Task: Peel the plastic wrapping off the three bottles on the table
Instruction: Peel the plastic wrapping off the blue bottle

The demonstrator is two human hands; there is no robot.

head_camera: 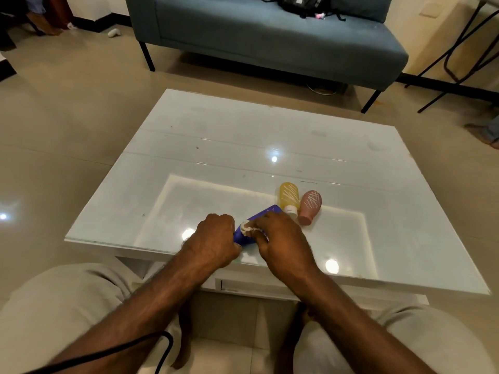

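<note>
A blue bottle (244, 236) lies near the front edge of the white glass-topped table (243, 147), held between both hands. My left hand (216, 238) grips its near end. My right hand (280, 238) covers its far part, and its fingers pinch a crumpled whitish bit of plastic wrapping (246, 228) on the bottle. Just behind my right hand lie a yellow bottle (289, 197) with a white cap and a pink bottle (310, 206), side by side, both with white scribble lines on them. Much of the blue bottle is hidden by my hands.
A blue-grey sofa (270, 36) with a black bag (305, 4) stands beyond the table. Black metal chair legs (459, 58) are at the right. My knees in light trousers flank the table's front edge, and a black cable (151, 344) crosses my left forearm.
</note>
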